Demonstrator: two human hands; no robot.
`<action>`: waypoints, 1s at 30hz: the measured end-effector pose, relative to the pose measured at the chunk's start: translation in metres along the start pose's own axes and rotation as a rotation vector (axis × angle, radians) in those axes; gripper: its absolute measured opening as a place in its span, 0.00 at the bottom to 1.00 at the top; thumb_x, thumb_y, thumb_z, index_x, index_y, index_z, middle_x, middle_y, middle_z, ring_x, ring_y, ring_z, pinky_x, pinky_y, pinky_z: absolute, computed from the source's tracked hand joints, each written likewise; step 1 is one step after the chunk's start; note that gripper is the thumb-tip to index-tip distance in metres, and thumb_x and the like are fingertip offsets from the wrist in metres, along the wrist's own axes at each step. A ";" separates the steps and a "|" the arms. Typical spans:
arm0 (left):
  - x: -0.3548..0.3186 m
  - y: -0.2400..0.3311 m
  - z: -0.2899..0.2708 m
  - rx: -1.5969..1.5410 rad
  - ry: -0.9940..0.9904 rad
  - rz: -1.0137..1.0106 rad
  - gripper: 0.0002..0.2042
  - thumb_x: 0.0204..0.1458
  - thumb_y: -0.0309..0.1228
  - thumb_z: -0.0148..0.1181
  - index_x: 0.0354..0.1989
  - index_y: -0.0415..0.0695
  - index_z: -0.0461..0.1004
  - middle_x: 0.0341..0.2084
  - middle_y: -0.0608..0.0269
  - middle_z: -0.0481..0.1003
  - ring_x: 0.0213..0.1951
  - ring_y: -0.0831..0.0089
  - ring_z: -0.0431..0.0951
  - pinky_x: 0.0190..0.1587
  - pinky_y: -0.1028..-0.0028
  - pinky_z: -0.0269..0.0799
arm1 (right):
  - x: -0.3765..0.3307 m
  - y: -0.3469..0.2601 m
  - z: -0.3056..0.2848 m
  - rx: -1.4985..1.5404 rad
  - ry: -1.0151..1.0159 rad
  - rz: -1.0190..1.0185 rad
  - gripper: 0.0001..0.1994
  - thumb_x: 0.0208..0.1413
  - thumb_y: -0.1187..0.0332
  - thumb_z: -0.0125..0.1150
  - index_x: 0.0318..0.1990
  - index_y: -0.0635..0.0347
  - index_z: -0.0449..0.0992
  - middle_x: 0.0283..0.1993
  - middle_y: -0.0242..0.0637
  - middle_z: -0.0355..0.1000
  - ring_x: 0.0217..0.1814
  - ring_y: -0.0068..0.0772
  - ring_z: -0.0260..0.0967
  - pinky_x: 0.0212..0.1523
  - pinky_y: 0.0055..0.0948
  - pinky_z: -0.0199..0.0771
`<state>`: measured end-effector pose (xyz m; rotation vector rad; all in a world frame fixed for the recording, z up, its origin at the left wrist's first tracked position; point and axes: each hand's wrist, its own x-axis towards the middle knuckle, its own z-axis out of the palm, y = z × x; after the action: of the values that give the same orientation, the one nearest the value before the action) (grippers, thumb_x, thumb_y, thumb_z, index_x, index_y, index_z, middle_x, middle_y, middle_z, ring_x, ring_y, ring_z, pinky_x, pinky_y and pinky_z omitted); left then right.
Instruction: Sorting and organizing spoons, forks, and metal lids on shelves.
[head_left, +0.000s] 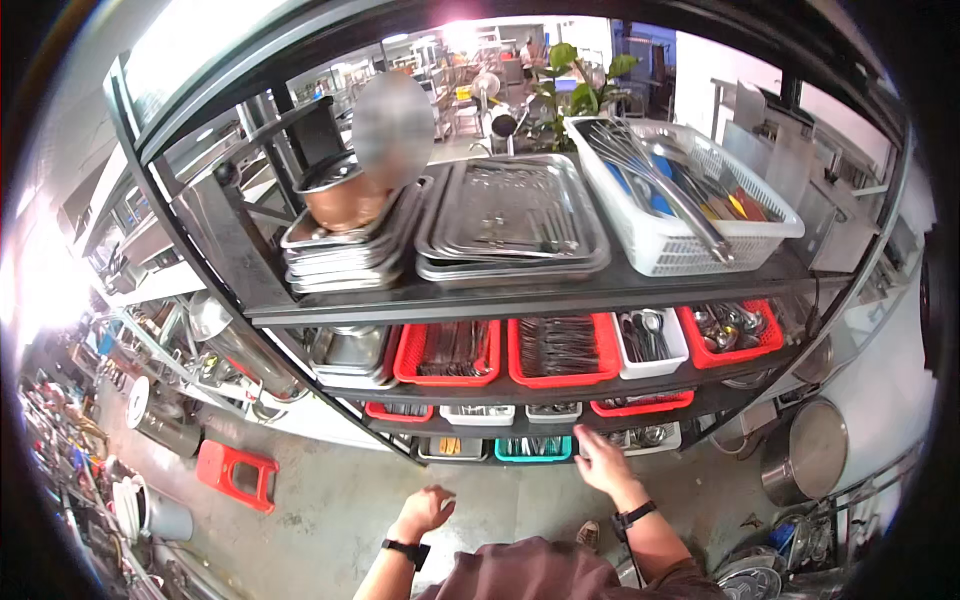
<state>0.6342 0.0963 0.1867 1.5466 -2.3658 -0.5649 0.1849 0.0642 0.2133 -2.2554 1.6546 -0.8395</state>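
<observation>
My right hand (601, 460) reaches toward the lowest shelf and touches the edge of a teal basket (534, 449) of cutlery, fingers spread, holding nothing. My left hand (426, 509) hangs loosely curled in front of me above the floor, empty, just below a white basket (452, 449) on the same shelf. Both wrists wear dark bands.
A dark metal rack (420, 300) carries steel trays (512, 215), a white basket of whisks and utensils (690, 200), red baskets of cutlery (448, 353) and a copper pot (345, 200). A red stool (238, 473) stands on the floor at left; big steel pots (812, 450) at right.
</observation>
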 end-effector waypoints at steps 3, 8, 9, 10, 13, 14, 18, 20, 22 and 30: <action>-0.051 -0.048 -0.002 -0.005 -0.087 -0.055 0.12 0.61 0.41 0.66 0.46 0.51 0.88 0.43 0.53 0.86 0.47 0.48 0.86 0.51 0.54 0.84 | 0.029 -0.073 0.042 0.054 -0.108 -0.016 0.34 0.63 0.67 0.67 0.77 0.51 0.68 0.71 0.47 0.76 0.65 0.53 0.79 0.64 0.48 0.83; -0.115 -0.098 -0.016 -0.239 -0.039 -0.188 0.11 0.62 0.39 0.67 0.47 0.50 0.90 0.41 0.53 0.87 0.43 0.52 0.88 0.48 0.58 0.85 | 0.074 -0.170 0.093 0.075 -0.225 -0.146 0.28 0.66 0.65 0.65 0.73 0.54 0.72 0.61 0.49 0.80 0.59 0.57 0.81 0.60 0.52 0.83; -0.126 -0.104 -0.021 -0.261 -0.009 -0.220 0.11 0.62 0.38 0.67 0.46 0.50 0.90 0.40 0.53 0.87 0.41 0.54 0.88 0.47 0.59 0.85 | 0.078 -0.184 0.102 0.068 -0.266 -0.132 0.27 0.66 0.64 0.65 0.73 0.54 0.73 0.60 0.49 0.80 0.59 0.57 0.80 0.60 0.52 0.83; -0.136 -0.110 -0.027 -0.289 0.012 -0.266 0.11 0.62 0.38 0.67 0.46 0.50 0.90 0.40 0.53 0.87 0.41 0.54 0.89 0.48 0.58 0.85 | 0.083 -0.196 0.113 0.057 -0.284 -0.148 0.27 0.67 0.64 0.64 0.72 0.55 0.73 0.59 0.49 0.80 0.59 0.57 0.80 0.60 0.52 0.83; -0.153 -0.123 -0.046 -0.325 0.114 -0.365 0.11 0.63 0.38 0.67 0.46 0.50 0.90 0.40 0.54 0.87 0.41 0.55 0.89 0.48 0.58 0.84 | 0.097 -0.216 0.143 0.006 -0.424 -0.184 0.25 0.68 0.63 0.64 0.71 0.56 0.74 0.58 0.49 0.80 0.59 0.57 0.80 0.60 0.52 0.83; -0.159 -0.127 -0.054 -0.320 0.159 -0.376 0.11 0.63 0.38 0.67 0.47 0.50 0.90 0.40 0.54 0.87 0.41 0.55 0.89 0.49 0.58 0.84 | 0.099 -0.220 0.154 -0.026 -0.490 -0.200 0.25 0.68 0.62 0.63 0.70 0.56 0.75 0.58 0.49 0.80 0.60 0.57 0.80 0.60 0.52 0.83; -0.190 -0.134 -0.089 -0.282 0.161 -0.610 0.15 0.65 0.43 0.64 0.51 0.48 0.89 0.49 0.48 0.86 0.49 0.52 0.87 0.54 0.58 0.83 | 0.107 -0.239 0.201 -0.051 -0.658 -0.270 0.24 0.68 0.59 0.64 0.69 0.53 0.76 0.61 0.46 0.81 0.62 0.57 0.79 0.63 0.54 0.82; -0.213 -0.137 -0.106 -0.216 0.133 -0.701 0.17 0.65 0.44 0.64 0.53 0.48 0.88 0.50 0.48 0.86 0.51 0.51 0.87 0.54 0.57 0.82 | 0.115 -0.254 0.227 -0.009 -0.693 -0.306 0.23 0.68 0.59 0.64 0.67 0.53 0.78 0.62 0.47 0.81 0.63 0.57 0.79 0.63 0.54 0.82; -0.229 -0.144 -0.115 -0.105 0.123 -0.724 0.16 0.65 0.43 0.63 0.52 0.49 0.88 0.48 0.50 0.87 0.49 0.51 0.87 0.53 0.56 0.82 | 0.129 -0.274 0.255 -0.018 -0.757 -0.360 0.22 0.68 0.59 0.64 0.67 0.55 0.79 0.62 0.47 0.81 0.64 0.56 0.79 0.65 0.53 0.81; -0.277 -0.219 -0.136 -0.250 0.511 -0.802 0.10 0.66 0.33 0.64 0.50 0.50 0.88 0.39 0.50 0.86 0.40 0.52 0.86 0.44 0.59 0.83 | 0.207 -0.379 0.380 0.180 -0.774 -0.655 0.21 0.66 0.63 0.67 0.64 0.56 0.80 0.58 0.46 0.82 0.60 0.54 0.81 0.61 0.51 0.82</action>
<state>0.9804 0.2476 0.2076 2.1594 -1.2132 -0.4989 0.7449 -0.0559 0.1556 -2.5208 0.4942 -0.1267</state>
